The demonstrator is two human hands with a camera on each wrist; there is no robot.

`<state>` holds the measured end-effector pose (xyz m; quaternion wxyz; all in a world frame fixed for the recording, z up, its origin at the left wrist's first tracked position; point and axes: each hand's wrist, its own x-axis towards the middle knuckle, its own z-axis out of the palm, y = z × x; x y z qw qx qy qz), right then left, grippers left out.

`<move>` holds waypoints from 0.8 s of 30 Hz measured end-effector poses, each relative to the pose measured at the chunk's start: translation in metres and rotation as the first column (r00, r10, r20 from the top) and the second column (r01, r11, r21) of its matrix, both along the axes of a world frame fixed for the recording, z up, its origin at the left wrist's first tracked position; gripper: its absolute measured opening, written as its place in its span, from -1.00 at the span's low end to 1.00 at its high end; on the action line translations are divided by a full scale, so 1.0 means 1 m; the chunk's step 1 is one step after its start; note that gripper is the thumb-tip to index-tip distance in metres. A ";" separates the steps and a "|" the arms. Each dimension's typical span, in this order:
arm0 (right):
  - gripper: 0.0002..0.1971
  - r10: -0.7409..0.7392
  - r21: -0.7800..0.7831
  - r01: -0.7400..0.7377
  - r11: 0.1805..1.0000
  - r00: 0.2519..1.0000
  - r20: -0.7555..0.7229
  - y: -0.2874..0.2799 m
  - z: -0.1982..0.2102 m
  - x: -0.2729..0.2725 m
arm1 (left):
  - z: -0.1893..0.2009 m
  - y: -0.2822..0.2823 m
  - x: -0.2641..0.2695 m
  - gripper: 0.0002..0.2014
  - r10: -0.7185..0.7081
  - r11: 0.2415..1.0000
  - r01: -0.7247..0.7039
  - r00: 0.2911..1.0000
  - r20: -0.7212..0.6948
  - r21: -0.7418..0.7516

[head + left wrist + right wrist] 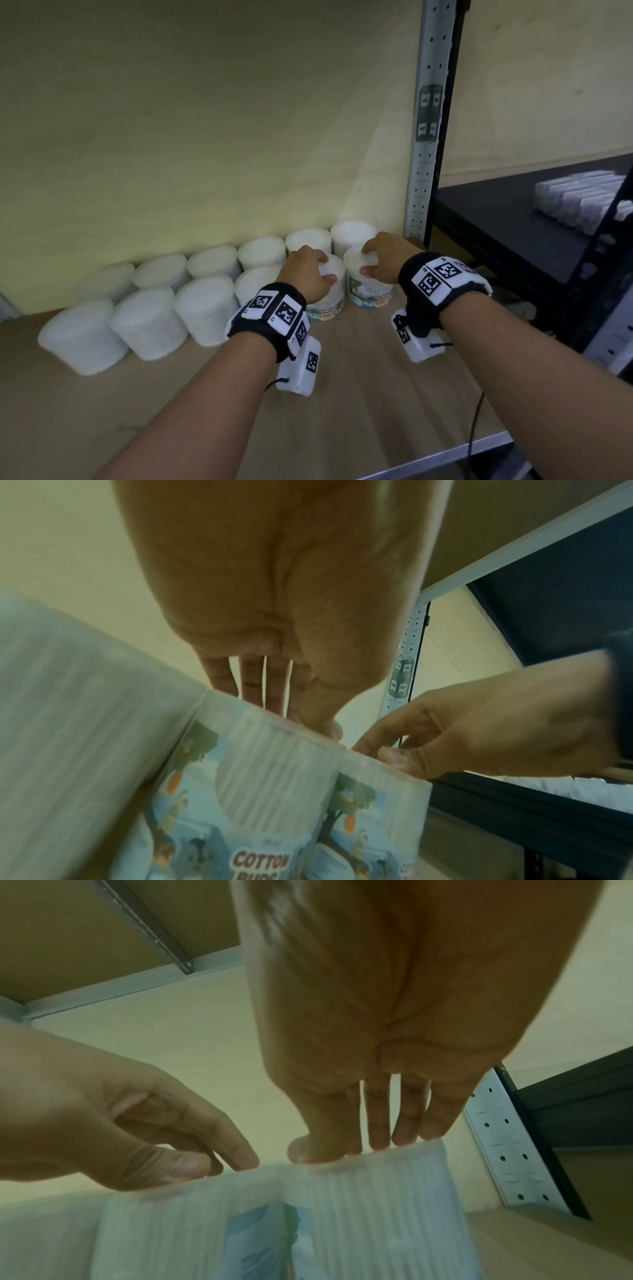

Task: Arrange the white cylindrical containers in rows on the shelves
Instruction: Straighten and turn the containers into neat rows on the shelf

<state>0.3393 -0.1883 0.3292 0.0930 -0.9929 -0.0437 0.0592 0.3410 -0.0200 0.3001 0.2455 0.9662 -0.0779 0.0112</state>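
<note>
Both forearms reach in from the near edge of the wooden shelf (pixel 359 404), each wrist wrapped in a black band carrying white marker blocks. At their ends, the left hand (pixel 308 274) sits on top of one white cylindrical container (pixel 329 294), fingers curled over its lid and thumb on the near side, gripping it from above. Right beside it, the right hand (pixel 383 260) clasps a second container (pixel 368 287) the same way, fingers draped over the far rim and thumb pressed against the front wall. These two tubs stand upright and touch each other at the right end of the front row (their labels, facing the camera, read "COTTON BUDS" with a cartoon tree and a carrot). In the left wrist view the left hand's fingers (pixel 253 685) reach down behind the lid edge of its tub (pixel 260 777), with the other hand (pixel 479 723) pinching the neighbouring rim; the right wrist view shows the right hand's fingertips (pixel 380 1134) lined along the top edge of its tub (pixel 369 1204).

Leftward, the front row continues with more white tubs (pixel 147 322), shoulder to shoulder, and a back row (pixel 260 251) runs along the pale wall behind them. A perforated metal upright (pixel 428 137) stands just right of the rows. Beyond it, a dark shelf (pixel 507 219) holds a block of pale small packages (pixel 579 198), too blurred to identify.
</note>
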 end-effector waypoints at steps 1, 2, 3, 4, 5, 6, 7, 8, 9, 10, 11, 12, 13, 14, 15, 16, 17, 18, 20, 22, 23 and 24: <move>-0.42 0.001 -0.007 -0.001 1.000 1.000 0.000 0.000 0.000 0.000 | 0.000 0.000 0.000 -0.51 0.006 1.000 -0.006 1.000 -0.001 -0.004; -0.42 0.002 -0.015 -0.002 1.000 1.000 0.000 0.000 0.001 -0.001 | 0.000 0.000 0.000 -0.51 0.008 1.000 -0.008 1.000 -0.001 -0.006; -0.42 0.004 -0.023 -0.004 1.000 1.000 -0.001 0.000 0.001 -0.001 | 0.000 0.000 0.000 -0.51 0.008 1.000 -0.008 1.000 -0.003 -0.006; -0.41 0.005 -0.029 -0.006 1.000 1.000 -0.002 0.001 0.001 -0.001 | -0.001 0.000 0.000 -0.51 0.006 1.000 -0.006 1.000 -0.003 -0.006; -0.41 0.006 -0.033 -0.006 0.999 1.000 -0.004 0.001 0.000 -0.001 | -0.001 0.000 0.000 -0.51 0.006 1.000 -0.006 1.000 -0.006 -0.008; -0.41 0.005 -0.036 -0.006 0.999 1.000 -0.005 0.001 0.000 -0.001 | -0.001 0.001 0.000 -0.50 0.008 1.000 -0.008 1.000 -0.009 -0.013; -0.41 0.005 -0.039 -0.005 0.999 1.000 -0.007 0.001 0.000 -0.001 | -0.001 0.001 0.001 -0.50 0.013 1.000 -0.013 1.000 -0.015 -0.020; -0.41 0.004 -0.040 -0.004 0.999 1.000 -0.007 0.001 0.000 -0.001 | -0.001 0.001 0.001 -0.50 0.017 1.000 -0.017 1.000 -0.019 -0.024; -0.41 0.002 -0.041 -0.003 0.999 1.000 -0.007 0.001 0.000 -0.002 | -0.001 0.001 0.001 -0.50 0.020 0.999 -0.021 1.000 -0.024 -0.024; -0.41 0.002 -0.044 -0.003 0.999 1.000 -0.006 0.001 0.000 -0.003 | -0.001 0.001 0.000 -0.50 0.022 1.000 -0.023 0.999 -0.026 -0.020; -0.41 0.004 -0.050 -0.005 0.999 1.000 -0.005 0.001 0.000 -0.004 | -0.001 0.000 0.000 -0.50 0.023 1.000 -0.024 0.999 -0.026 -0.014; -0.40 0.008 -0.057 -0.008 0.998 1.000 -0.003 0.001 0.001 -0.005 | 0.000 0.000 -0.001 -0.50 0.022 1.000 -0.022 0.999 -0.027 -0.006; -0.40 0.012 -0.064 -0.012 0.998 1.000 -0.002 0.001 0.002 -0.007 | 0.000 0.000 -0.003 -0.50 0.019 1.000 -0.019 0.999 -0.031 0.001; -0.40 0.016 -0.070 -0.016 0.997 1.000 -0.004 0.001 0.002 -0.010 | 0.000 0.000 -0.005 -0.50 0.017 1.000 -0.016 0.999 -0.036 0.006; -0.40 0.019 -0.074 -0.020 0.997 1.000 -0.011 0.001 0.003 -0.013 | -0.001 0.000 -0.007 -0.49 0.014 1.000 -0.014 0.999 -0.043 0.008; -0.39 0.022 -0.078 -0.023 0.997 1.000 -0.016 0.000 0.003 -0.016 | -0.001 0.000 -0.011 -0.49 0.011 1.000 -0.011 0.999 -0.049 0.009; -0.39 0.024 -0.081 -0.025 0.996 1.000 -0.017 -0.001 0.004 -0.021 | 0.000 0.000 -0.014 -0.48 0.008 1.000 -0.008 0.999 -0.052 0.007; -0.39 0.025 -0.083 -0.026 0.996 1.000 -0.013 -0.002 0.004 -0.025 | 0.000 0.000 -0.019 -0.49 0.004 1.000 -0.003 0.999 -0.054 0.005; -0.40 0.028 -0.082 -0.029 0.996 1.000 -0.006 -0.004 0.005 -0.037 | 0.001 -0.001 -0.030 -0.49 -0.013 1.000 0.014 0.999 -0.053 0.012; -0.41 0.028 -0.073 -0.029 0.997 1.000 -0.012 -0.005 0.006 -0.051 | 0.001 -0.002 -0.043 -0.50 -0.033 0.999 0.034 0.998 -0.050 0.026; -0.41 0.024 -0.062 -0.025 0.998 1.000 -0.019 -0.007 0.006 -0.059 | 0.001 -0.002 -0.050 -0.50 -0.040 0.999 0.041 0.998 -0.049 0.029; -0.41 0.020 -0.049 -0.021 0.999 1.000 -0.021 -0.008 0.005 -0.066 | 0.001 -0.003 -0.058 -0.50 -0.046 0.998 0.048 0.998 -0.046 0.032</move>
